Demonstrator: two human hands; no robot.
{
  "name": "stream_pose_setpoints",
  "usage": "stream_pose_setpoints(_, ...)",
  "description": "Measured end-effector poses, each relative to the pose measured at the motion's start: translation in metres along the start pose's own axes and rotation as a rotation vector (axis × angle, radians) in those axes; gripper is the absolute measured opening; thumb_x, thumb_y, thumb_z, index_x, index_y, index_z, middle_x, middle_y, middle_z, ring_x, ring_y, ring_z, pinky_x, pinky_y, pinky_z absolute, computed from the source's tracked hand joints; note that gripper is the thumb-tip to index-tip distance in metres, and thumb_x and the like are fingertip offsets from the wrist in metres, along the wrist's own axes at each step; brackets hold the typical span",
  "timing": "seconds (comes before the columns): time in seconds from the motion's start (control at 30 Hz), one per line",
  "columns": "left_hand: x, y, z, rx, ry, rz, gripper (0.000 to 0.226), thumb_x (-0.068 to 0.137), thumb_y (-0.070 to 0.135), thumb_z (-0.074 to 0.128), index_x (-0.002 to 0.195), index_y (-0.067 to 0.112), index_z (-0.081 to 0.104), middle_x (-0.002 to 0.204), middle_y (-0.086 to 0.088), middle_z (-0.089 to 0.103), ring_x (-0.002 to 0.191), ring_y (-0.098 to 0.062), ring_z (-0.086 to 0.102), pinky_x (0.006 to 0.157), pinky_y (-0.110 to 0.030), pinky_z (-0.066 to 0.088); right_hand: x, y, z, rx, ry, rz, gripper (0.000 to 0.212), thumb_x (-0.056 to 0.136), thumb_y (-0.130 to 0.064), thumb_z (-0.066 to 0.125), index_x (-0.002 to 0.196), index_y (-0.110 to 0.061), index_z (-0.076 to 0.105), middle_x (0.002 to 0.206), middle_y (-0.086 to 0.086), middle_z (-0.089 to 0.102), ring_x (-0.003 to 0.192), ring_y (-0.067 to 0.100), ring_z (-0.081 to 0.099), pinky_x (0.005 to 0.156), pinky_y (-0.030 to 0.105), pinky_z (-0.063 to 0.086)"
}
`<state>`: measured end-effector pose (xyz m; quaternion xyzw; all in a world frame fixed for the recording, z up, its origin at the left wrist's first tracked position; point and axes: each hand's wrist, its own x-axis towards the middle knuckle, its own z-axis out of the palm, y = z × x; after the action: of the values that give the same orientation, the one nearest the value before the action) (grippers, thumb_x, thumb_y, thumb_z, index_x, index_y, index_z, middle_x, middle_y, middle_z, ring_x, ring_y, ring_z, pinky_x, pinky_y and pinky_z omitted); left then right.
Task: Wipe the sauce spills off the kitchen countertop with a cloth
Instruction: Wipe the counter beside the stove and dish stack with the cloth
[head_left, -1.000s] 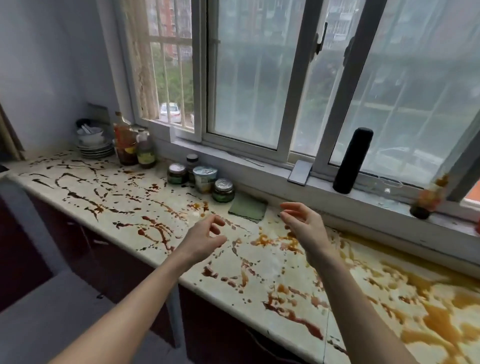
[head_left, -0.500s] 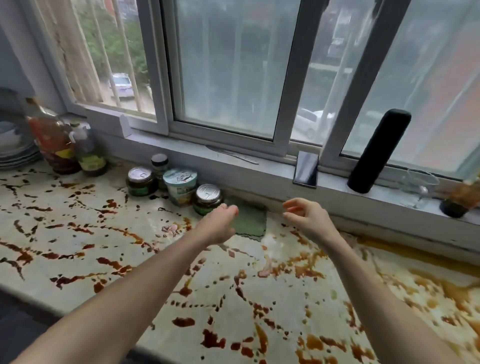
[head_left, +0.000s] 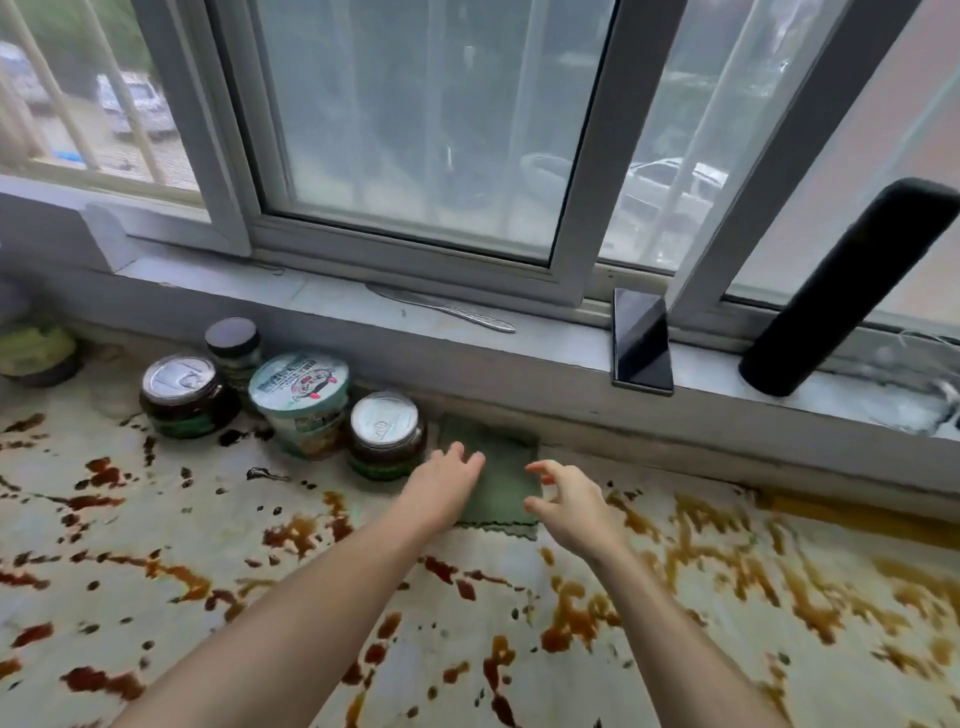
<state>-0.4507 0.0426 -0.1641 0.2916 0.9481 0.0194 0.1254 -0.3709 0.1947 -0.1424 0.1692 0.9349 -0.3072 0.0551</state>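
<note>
Both empty, the left hand (head_left: 451, 486), fingers straight, and right hand (head_left: 567, 503), fingers loosely curled, flank a green cloth (head_left: 508, 470) at the back edge of the sauce-spattered desk (head_left: 156, 545).

Nothing on that table could be read. The pale tub (head_left: 300, 387) carried a ring of printed characters and a cartoon picture on its lid, all too blurred to make out. The jar (head_left: 385, 423) just beside it showed a small stamped mark on its metal lid, equally unreadable.
</note>
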Motion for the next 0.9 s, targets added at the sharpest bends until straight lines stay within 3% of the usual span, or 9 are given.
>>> stream_pose_setpoints(0.13,0.013,0.004,0.011,0.038,0.008,-0.048,0.057,0.084,-0.014,0.045,0.136,0.007,0.032,0.135,-0.021,0.037,0.121,-0.039,0.038,0.091,-0.042,0.045,0.009,0.006,0.013,-0.017,0.002,0.015,0.04,0.091,-0.024,0.061,0.131,-0.025,0.052,0.126,0.002,0.053,0.114,0.017,0.052,0.098,0.029,0.042)
stream_pose_setpoints(0.33,0.019,0.006,0.011,0.042,0.012,-0.061,0.038,0.088,-0.007,0.043,0.125,0.004,0.043,0.128,-0.018,0.047,0.119,-0.037,0.046,0.093,-0.042,0.043,0.008,0.004,0.025,-0.042,0.014,-0.012,0.04,0.088,-0.026,0.062,0.128,-0.025,0.055,0.12,0.001,0.054,0.108,0.016,0.055,0.095,0.029,0.045)
stream_pose_setpoints(0.5,0.009,0.004,-0.008,-0.057,0.127,-0.058,0.033,0.082,0.008,0.05,0.114,0.012,0.047,0.121,-0.012,0.05,0.112,-0.033,0.049,0.083,-0.041,0.044,0.01,0.0,0.019,0.002,0.061,-0.018,0.04,0.089,-0.024,0.063,0.127,-0.027,0.053,0.123,-0.001,0.044,0.108,0.015,0.051,0.094,0.033,0.05)
stream_pose_setpoints(0.73,-0.034,0.001,-0.047,-0.103,0.267,-0.023,0.021,0.076,0.016,0.052,0.095,0.017,0.042,0.111,-0.008,0.042,0.104,-0.027,0.04,0.065,-0.034,0.037,-0.005,-0.035,0.004,-0.009,0.06,-0.136,0.045,0.088,-0.025,0.062,0.131,-0.032,0.05,0.131,0.001,0.04,0.123,0.022,0.036,0.102,0.034,0.038)
stream_pose_setpoints(0.9,-0.1,-0.012,-0.076,-0.138,0.301,-0.107,0.021,0.078,0.019,0.053,0.097,0.018,0.044,0.114,-0.008,0.048,0.11,-0.027,0.044,0.072,-0.038,0.041,-0.038,-0.077,0.006,-0.002,-0.013,-0.252,0.033,0.087,-0.029,0.06,0.12,-0.027,0.057,0.122,0.005,0.048,0.115,0.023,0.045,0.099,0.038,0.043)
